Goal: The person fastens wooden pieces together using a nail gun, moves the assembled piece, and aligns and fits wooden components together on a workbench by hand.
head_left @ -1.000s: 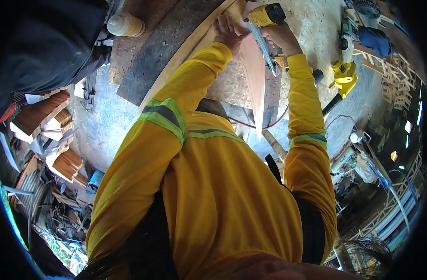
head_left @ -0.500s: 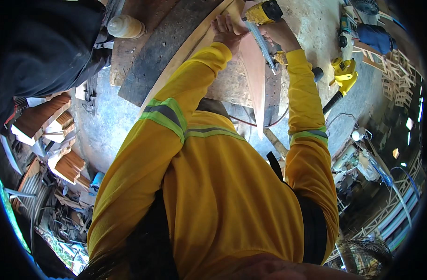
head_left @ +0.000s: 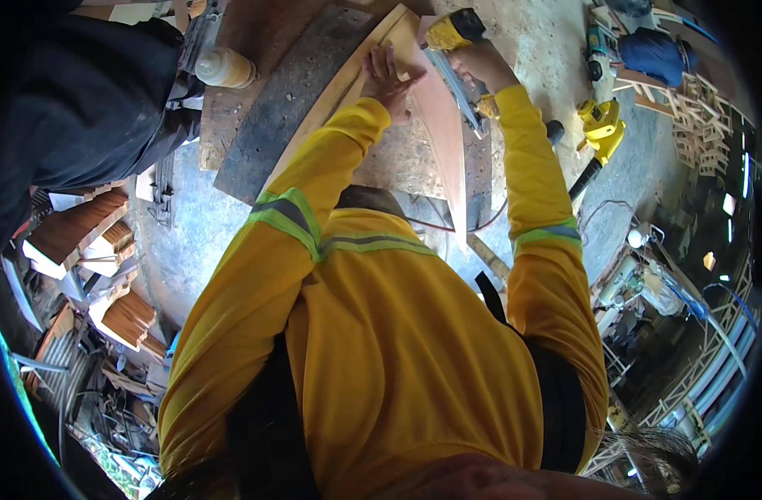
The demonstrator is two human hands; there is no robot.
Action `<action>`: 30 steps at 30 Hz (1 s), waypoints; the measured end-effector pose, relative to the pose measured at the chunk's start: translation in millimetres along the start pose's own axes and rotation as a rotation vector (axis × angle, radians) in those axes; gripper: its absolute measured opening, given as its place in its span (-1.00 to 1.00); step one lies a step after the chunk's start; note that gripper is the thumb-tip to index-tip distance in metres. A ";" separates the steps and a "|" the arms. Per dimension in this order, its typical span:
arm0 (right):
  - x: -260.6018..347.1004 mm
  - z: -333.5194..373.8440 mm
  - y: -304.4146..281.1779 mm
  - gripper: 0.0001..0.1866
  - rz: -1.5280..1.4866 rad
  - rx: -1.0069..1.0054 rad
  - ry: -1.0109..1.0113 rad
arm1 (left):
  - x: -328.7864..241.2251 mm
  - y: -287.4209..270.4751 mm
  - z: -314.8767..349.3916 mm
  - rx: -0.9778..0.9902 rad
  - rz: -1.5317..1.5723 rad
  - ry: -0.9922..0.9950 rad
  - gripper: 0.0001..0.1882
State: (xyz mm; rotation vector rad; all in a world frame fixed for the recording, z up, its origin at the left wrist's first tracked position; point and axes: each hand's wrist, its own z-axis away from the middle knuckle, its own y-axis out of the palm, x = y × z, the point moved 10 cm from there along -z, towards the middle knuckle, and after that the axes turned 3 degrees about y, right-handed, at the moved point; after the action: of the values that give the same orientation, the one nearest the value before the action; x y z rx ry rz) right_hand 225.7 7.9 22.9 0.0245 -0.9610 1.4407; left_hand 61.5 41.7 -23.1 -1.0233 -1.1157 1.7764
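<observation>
Fingers (head_left: 378,63) spread, my left hand (head_left: 388,88) lay over the curved board (head_left: 350,81), seemingly steadying it; my right hand (head_left: 484,65), fingers curled, gripped the yellow nailer (head_left: 453,30).

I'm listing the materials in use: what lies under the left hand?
Curved tan wood shows around the spread fingers of the left hand, with a pale, pointed panel beyond the thumb. Whatever lies directly under the palm is covered and cannot be seen.
</observation>
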 end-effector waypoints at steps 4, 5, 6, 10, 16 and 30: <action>10.8 23.2 2.2 -0.88 -0.122 0.031 -0.014 | 7.5 -3.5 4.6 0.007 -0.017 0.036 0.11; 8.1 25.5 4.9 -0.88 -0.119 0.034 -0.010 | 7.7 -1.3 10.4 0.010 -0.012 0.035 0.11; 4.5 27.3 9.2 -0.88 -0.124 0.047 0.001 | 7.6 0.6 17.4 0.003 -0.021 0.042 0.09; -4.2 31.5 21.0 -0.89 -0.143 0.076 0.026 | 6.0 1.4 23.7 -0.014 -0.047 0.047 0.06; -4.8 37.7 30.0 -0.92 -0.186 0.079 0.001 | 7.0 -0.3 24.0 -0.020 -0.057 0.032 0.07; -5.2 31.3 33.2 -0.90 -0.124 0.015 0.000 | 9.8 1.4 27.0 0.027 -0.054 0.021 0.09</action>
State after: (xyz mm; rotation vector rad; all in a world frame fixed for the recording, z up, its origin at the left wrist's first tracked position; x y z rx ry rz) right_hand 182.3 -7.0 22.8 0.0933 -0.9327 1.3339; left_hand 33.1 42.2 -18.7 -0.9850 -1.0932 1.7296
